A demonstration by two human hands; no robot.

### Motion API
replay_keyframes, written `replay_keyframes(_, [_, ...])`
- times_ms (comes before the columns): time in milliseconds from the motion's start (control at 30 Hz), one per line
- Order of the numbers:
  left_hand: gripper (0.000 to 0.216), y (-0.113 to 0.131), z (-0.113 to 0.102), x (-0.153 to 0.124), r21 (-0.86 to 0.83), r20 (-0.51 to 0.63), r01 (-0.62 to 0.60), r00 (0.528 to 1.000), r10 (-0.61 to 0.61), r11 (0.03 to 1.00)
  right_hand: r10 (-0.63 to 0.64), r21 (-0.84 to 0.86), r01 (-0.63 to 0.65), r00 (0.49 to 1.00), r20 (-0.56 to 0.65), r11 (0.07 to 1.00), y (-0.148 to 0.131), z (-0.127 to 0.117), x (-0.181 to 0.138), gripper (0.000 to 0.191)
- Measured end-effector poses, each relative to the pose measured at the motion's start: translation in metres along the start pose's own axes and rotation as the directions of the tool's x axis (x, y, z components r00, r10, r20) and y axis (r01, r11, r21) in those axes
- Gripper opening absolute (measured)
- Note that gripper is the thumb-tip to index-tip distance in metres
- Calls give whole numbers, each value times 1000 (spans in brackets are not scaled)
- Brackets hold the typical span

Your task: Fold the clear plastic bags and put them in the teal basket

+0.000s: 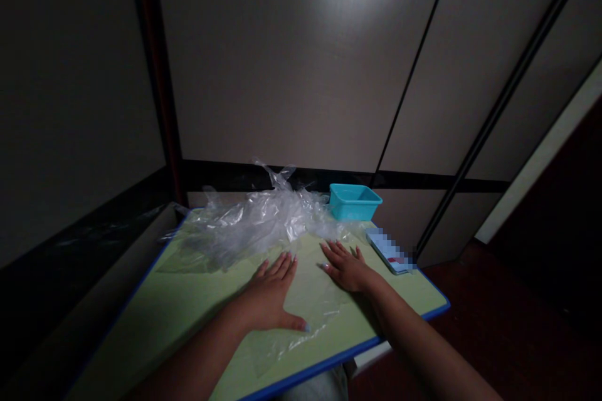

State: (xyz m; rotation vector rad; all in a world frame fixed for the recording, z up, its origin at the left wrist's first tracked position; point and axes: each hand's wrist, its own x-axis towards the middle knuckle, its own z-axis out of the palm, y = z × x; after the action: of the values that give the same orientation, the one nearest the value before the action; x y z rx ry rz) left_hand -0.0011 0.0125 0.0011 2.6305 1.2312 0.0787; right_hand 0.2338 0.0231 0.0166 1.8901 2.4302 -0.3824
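Note:
A clear plastic bag (310, 310) lies spread on the light green table top, under and between my hands. My left hand (270, 297) rests palm down on its left part, fingers stretched forward and thumb out to the right. Flat on the right side is my right hand (345, 266), its fingers spread and pointing away to the left. Neither hand grips anything. Beyond the fingertips sits a crumpled heap of clear plastic bags (263, 222); whether the flat bag joins it I cannot tell.
At the table's far right corner stands a turquoise plastic basket (356, 205). A phone (389, 252) lies by the right edge, its screen blurred. The table (155, 313) has a blue rim. Cabinet panels (291, 62) rise right behind it.

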Motion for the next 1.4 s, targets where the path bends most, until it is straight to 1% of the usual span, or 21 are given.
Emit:
replay_keyframes(100, [121, 0, 0, 0, 3, 0, -2, 1000, 2, 1000, 38, -16, -38, 998, -50, 999, -2, -2, -14, 61])
replay_keyframes(200, [122, -1, 0, 1, 11, 9, -2, 1000, 2, 1000, 54, -2, -55, 993, -104, 999, 1, 4, -36, 61])
replay_keyframes(367, [121, -2, 2, 2, 26, 8, -6, 1000, 6, 1000, 205, 1, -206, 971, -125, 978, 18, 21, -65, 62])
replay_keyframes(500, [120, -4, 3, 4, 53, 7, -5, 1000, 4, 999, 298, -4, -302, 943, -150, 953, 32, 25, -71, 61])
replay_keyframes(733, [117, -9, 7, 5, 85, 1, -24, 1000, 25, 996, 344, 21, -345, 927, -148, 938, 41, 24, -72, 61])
replay_keyframes(800, [115, -10, 7, 5, 84, -4, -27, 1000, 28, 996, 352, 29, -353, 918, -181, 935, 41, 26, -71, 61])
replay_keyframes(867, [113, -9, 6, 4, 82, -5, -32, 999, 32, 996, 371, 51, -370, 892, -257, 927, 37, 29, -73, 59])
replay_keyframes(933, [112, -9, 6, 4, 78, -3, -36, 999, 36, 996, 365, 99, -353, 862, -353, 930, 30, 32, -81, 56])
replay_keyframes(967, [111, -9, 6, 3, 76, -3, -37, 999, 38, 996, 339, 126, -315, 854, -394, 941, 25, 33, -87, 54])
replay_keyframes(1000, [110, -8, 6, 3, 74, -3, -37, 999, 38, 997, 287, 151, -246, 860, -423, 958, 19, 34, -94, 50])
replay_keyframes(1067, [109, -8, 6, 3, 75, -6, -38, 999, 38, 996, 127, 144, -69, 888, -441, 987, 6, 37, -109, 43])
replay_keyframes(1133, [108, -8, 6, 3, 82, -11, -36, 999, 37, 996, 50, 134, 10, 900, -432, 991, -4, 40, -121, 37])
replay_keyframes(1167, [108, -7, 6, 4, 85, -11, -34, 999, 35, 996, 38, 137, 22, 907, -420, 990, -8, 41, -125, 36])
replay_keyframes(1233, [107, -7, 5, 4, 91, -8, -28, 1000, 29, 996, 49, 145, 9, 921, -387, 989, -12, 43, -127, 35])
replay_keyframes(1300, [107, -7, 3, 5, 95, 0, -20, 1000, 20, 995, 84, 136, -37, 930, -359, 990, -15, 44, -124, 37])
replay_keyframes(1400, [110, -6, 1, 5, 100, 16, -11, 1000, 10, 995, 147, 93, -122, 930, -337, 988, -19, 41, -116, 40])
